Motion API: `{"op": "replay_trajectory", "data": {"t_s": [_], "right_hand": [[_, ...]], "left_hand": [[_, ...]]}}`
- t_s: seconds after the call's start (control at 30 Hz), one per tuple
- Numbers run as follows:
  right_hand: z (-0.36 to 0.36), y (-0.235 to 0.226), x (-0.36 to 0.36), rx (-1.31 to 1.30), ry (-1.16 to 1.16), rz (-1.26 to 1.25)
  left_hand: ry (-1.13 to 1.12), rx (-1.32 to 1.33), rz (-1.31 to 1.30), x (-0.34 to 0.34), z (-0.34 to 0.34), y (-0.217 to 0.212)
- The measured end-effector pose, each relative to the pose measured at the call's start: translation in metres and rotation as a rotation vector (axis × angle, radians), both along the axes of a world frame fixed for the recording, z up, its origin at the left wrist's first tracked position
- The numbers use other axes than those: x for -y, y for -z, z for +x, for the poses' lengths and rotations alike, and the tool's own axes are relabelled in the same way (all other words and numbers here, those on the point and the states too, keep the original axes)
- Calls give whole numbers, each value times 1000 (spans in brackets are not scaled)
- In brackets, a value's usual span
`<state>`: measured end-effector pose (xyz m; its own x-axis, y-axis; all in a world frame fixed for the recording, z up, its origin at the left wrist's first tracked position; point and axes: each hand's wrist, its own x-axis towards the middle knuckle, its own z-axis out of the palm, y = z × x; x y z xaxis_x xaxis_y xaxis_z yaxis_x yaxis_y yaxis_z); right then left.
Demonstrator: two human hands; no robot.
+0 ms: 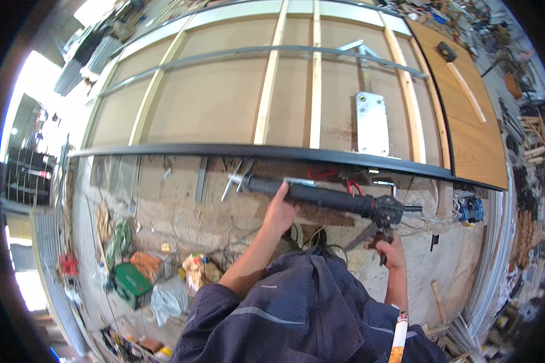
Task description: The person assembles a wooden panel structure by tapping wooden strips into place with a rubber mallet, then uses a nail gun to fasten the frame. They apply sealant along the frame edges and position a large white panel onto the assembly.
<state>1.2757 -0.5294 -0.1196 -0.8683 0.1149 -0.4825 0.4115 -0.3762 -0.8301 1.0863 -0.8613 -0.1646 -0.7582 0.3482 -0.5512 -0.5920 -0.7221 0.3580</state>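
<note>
I hold a long black caulking gun (321, 195) level just below the dark front edge (236, 149) of a large brown panel with pale wooden battens. My left hand (280, 212) grips the black tube near its middle. My right hand (389, 247) is closed on the gun's trigger handle at the right end. The white nozzle tip (235, 179) points left, close under the panel's edge.
A metal plate (371, 123) and a grey metal rail (254, 53) lie on the panel; a hammer (460, 78) rests on the wood-grain board at right. Below, the floor holds a green box (131, 284), bags, cables and scrap wood. A blue object (470, 209) sits at right.
</note>
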Motion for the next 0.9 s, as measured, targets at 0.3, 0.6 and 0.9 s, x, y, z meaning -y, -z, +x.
{"op": "replay_trajectory", "data": {"t_s": [0.3, 0.6, 0.9], "right_hand": [[13, -112, 99, -235, 118, -317], [-58, -127, 116, -625, 303, -524], [-188, -155, -50, -871, 389, -249]], "left_hand": [[194, -336, 22, 42, -15, -144], [493, -718, -287, -42, -121, -213], [10, -1051, -1296, -3, -137, -137]]}}
